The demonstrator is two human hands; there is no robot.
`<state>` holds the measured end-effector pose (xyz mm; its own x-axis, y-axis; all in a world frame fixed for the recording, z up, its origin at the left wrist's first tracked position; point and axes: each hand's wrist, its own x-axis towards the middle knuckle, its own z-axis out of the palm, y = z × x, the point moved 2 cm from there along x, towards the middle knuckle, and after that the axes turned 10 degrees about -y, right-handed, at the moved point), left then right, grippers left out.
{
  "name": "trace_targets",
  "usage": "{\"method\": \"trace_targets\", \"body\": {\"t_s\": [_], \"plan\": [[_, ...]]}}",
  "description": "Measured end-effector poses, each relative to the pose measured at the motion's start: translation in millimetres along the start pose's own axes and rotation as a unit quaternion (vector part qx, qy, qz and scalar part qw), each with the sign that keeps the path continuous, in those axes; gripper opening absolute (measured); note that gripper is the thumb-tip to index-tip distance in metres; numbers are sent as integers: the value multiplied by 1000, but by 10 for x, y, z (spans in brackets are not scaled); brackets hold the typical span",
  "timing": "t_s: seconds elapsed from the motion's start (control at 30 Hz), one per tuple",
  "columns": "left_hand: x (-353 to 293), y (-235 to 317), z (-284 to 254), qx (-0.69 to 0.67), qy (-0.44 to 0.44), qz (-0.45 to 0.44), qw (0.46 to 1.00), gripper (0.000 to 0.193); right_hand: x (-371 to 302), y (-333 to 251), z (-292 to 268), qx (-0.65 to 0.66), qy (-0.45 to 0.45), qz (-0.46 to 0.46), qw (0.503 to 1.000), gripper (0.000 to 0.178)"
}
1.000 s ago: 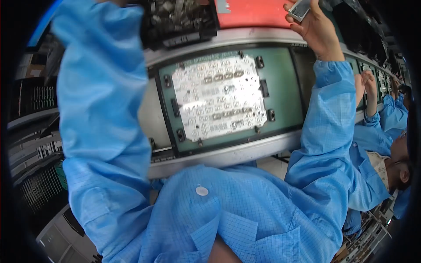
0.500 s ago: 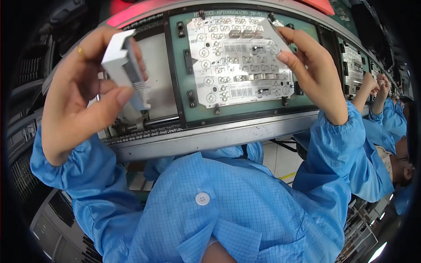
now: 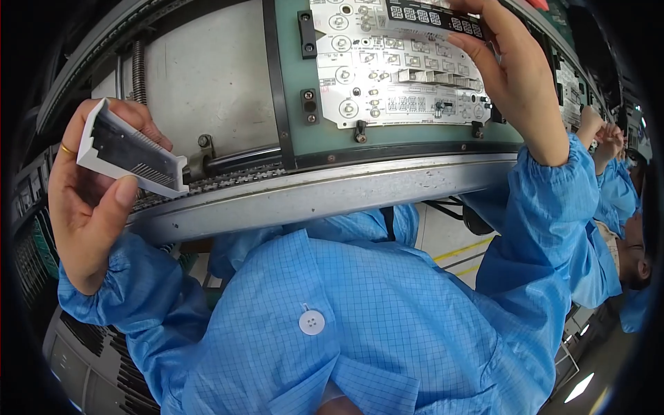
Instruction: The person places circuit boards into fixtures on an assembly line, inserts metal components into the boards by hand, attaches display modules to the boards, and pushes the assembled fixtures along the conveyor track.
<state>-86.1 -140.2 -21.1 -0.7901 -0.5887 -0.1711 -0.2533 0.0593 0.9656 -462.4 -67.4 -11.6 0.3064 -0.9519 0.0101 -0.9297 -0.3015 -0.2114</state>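
The two hands are well apart, each clamped on a piece of its own. At the left, above the metal rail (image 3: 332,185), the left hand (image 3: 86,232) grips a white-framed module (image 3: 131,149) between thumb and fingers, tilted so that its hollow, dark side and a row of thin pins show. The right hand (image 3: 515,76) pinches the right end of a black-faced display module (image 3: 422,17) with pale digit segments, which lies across the upper part of the white circuit board (image 3: 380,114); whether it is seated there cannot be told. Below that module, a row of small upright pieces (image 3: 439,79) runs across the board. The board sits on a green carrier (image 3: 297,142), with black clips (image 3: 308,104) along its edge. Further right, a co-worker's hands (image 3: 600,131) are near another board.
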Motion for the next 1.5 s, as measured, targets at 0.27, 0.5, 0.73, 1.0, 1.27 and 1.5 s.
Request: {"method": "trace_targets", "body": {"t_s": [0.27, 0.5, 0.73, 1.0, 1.27, 1.5], "plan": [[-27, -83, -9, 20, -4, 6, 1000, 67, -6, -5, 41, 16, -13, 38, 999, 31], [41, -102, 14, 26, -14, 15, 999, 67, 62, -6, 178, 3, -5, 22, 1000, 30], [50, -97, 38, 25, -16, 0, 1000, 64, 76, -75, 85, -20, 5, 13, 1000, 31], [86, -106, 60, 33, -25, 1, 999, 62, 88, -62, 122, -24, 8, 17, 1000, 31], [126, -144, 35, 24, -32, 18, 999, 59, 76, -55, 76, -19, 7, 51, 998, 31], [138, -132, 59, 11, -35, 9, 999, 56, 76, -51, 77, -13, 9, 46, 999, 30]]}}
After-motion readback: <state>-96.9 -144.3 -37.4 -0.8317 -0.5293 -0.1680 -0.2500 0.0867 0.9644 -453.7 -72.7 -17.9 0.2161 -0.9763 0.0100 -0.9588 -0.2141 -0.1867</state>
